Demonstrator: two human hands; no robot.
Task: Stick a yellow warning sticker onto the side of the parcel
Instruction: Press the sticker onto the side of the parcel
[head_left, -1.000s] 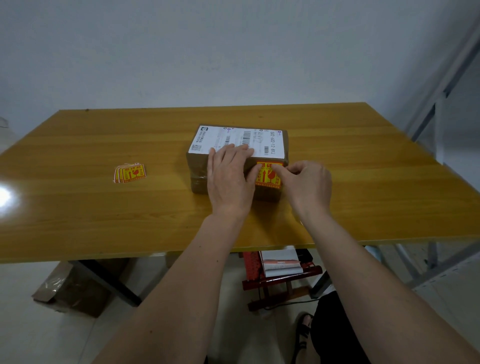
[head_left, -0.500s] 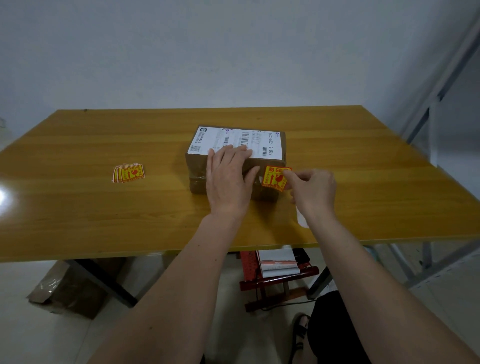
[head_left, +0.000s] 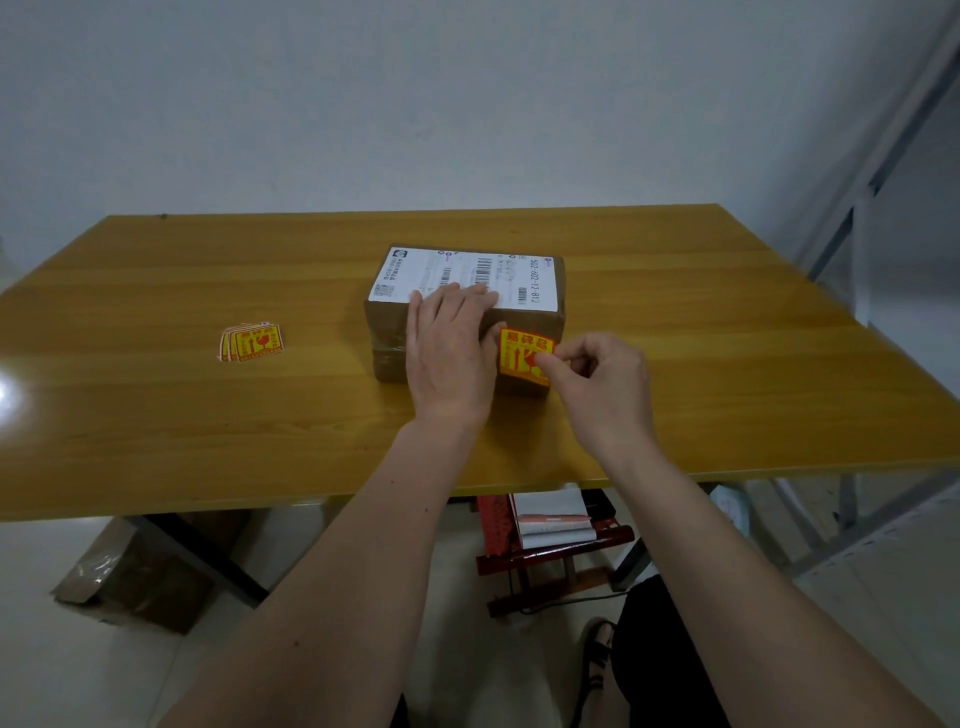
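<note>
The right hand (head_left: 602, 389) pinches the yellow sticker (head_left: 522, 356) by its right edge, against the parcel's (head_left: 467, 312) near side. The left hand (head_left: 449, 353) lies flat and open on the parcel, mid-desk (head_left: 156, 415). The white label (head_left: 467, 275) reads "502-602-12-812". Spare stickers (head_left: 252, 341) lie toward the left edge.

Both forearms bare to the frame edge, no sleeves, no watch, rings or bands visible on the left hand (head_left: 451, 358) or the right hand (head_left: 602, 387). Nails short, unpainted as far as can be told. Lower down, dark black clothing (head_left: 660, 654) covers the lap and leg, and one foot wears a dark open strapped sandal (head_left: 597, 652) on the pale floor.
</note>
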